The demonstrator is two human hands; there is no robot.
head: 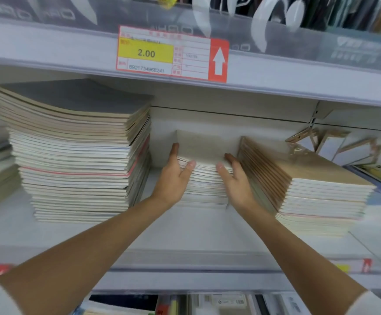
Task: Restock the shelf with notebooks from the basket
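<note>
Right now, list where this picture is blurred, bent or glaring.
Head view: the price tag reads sharp; the right notebook stack smears with motion. Head view again: the wide lens bows the upper shelf edge; pale reflections streak the clear strip above it; the bottom goods are soft.

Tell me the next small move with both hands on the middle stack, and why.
Probably squeeze the middle stack square. The left hand and right hand flank its sides with straight fingers, its front edges look uneven, and it sits in the gap between the tall pile and the right pile.
</note>
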